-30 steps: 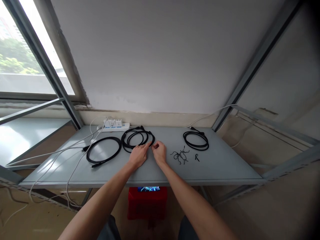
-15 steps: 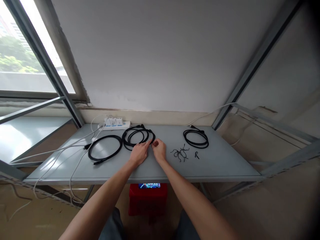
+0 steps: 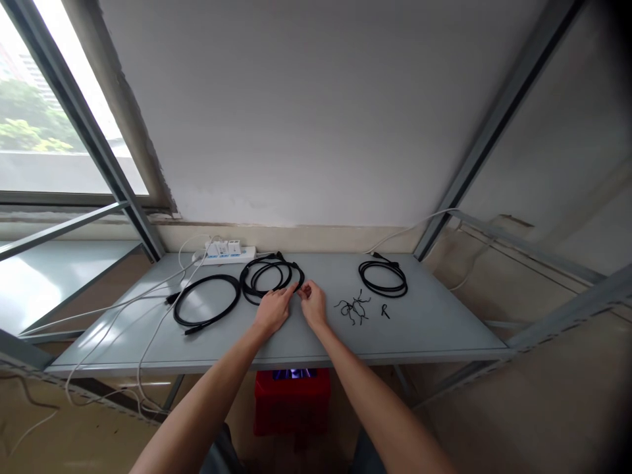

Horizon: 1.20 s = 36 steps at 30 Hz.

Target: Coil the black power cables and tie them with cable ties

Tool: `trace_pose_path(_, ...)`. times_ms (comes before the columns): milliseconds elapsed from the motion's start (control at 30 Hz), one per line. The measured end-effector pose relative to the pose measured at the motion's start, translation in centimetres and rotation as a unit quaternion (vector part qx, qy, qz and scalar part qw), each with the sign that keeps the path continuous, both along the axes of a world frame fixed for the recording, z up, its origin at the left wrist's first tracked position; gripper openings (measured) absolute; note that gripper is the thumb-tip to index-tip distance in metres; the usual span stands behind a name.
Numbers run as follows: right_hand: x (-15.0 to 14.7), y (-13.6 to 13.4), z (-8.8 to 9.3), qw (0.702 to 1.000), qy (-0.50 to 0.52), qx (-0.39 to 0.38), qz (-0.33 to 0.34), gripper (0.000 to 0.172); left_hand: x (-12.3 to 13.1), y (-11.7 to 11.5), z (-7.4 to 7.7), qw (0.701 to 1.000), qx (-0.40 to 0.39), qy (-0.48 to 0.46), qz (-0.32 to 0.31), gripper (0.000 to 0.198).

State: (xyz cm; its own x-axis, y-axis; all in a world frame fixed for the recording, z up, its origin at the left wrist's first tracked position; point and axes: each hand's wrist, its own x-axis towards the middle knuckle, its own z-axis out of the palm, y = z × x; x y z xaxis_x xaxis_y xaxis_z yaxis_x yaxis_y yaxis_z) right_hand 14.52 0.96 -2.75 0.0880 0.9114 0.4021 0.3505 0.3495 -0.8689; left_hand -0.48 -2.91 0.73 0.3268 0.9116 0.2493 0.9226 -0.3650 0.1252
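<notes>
A coiled black cable point(image 3: 243, 278) lies near the middle of the grey shelf top point(image 3: 434, 336). My left hand point(image 3: 274, 311) rests at the coil's near right side, its index finger stretched onto the cable and its thumb hidden. Close beside it, my right hand point(image 3: 313, 304) has thumb and fingertips pinched together at the coil's right edge. Whatever sits between those fingertips is too small to make out. To the right of my right hand is a small tangle of thin black ties point(image 3: 353, 308), with a single bent tie point(image 3: 384, 311) next to it.
Another looped black cable point(image 3: 238, 293) lies at left, and a third coil point(image 3: 390, 291) at right. A white power strip point(image 3: 247, 253) with plugged-in adapters stands against the wall. White cords point(image 3: 118, 305) trail over the left edge. A red stool point(image 3: 291, 408) is below.
The view has tilted slightly, so the shelf sits a little lower. My right fingertips have shifted slightly against the coil's edge; my left hand stays on the cable.
</notes>
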Motion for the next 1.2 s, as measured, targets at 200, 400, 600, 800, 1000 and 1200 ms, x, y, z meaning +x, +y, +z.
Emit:
trace_pose_path(200, 0.0, 0.4, -0.5, 1.0, -0.007, 0.008, 0.001, 0.006, 0.0, 0.1, 0.0, 1.0, 0.005, 0.001, 0.004, 0.061)
trace_pose_path(400, 0.0, 0.3, -0.2, 1.0, -0.014, 0.018, -0.018, 0.01, 0.2, -0.2, 0.5, 1.0, 0.0, -0.008, 0.01, 0.052)
trace_pose_path(600, 0.0, 0.2, -0.2, 0.999, -0.022, 0.022, -0.024, 0.012, 0.3, -0.4, 0.8, 1.0, 0.001, -0.006, 0.017, 0.045)
trace_pose_path(800, 0.0, 0.0, 0.1, 0.999, -0.03, 0.022, -0.038, 0.014, 0.2, -0.3, 0.6, 1.0, 0.01, -0.004, 0.015, 0.042)
trace_pose_path(1000, 0.1, -0.3, 0.3, 0.999, -0.012, 0.02, -0.048, 0.014, 0.3, -0.5, 0.9, 1.0, 0.003, -0.009, 0.017, 0.044)
trace_pose_path(1200, 0.2, -0.8, 0.9, 0.995, -0.01, 0.023, -0.096, 0.016, 0.4, -0.6, 1.0, 0.999, -0.006, -0.016, 0.03, 0.047)
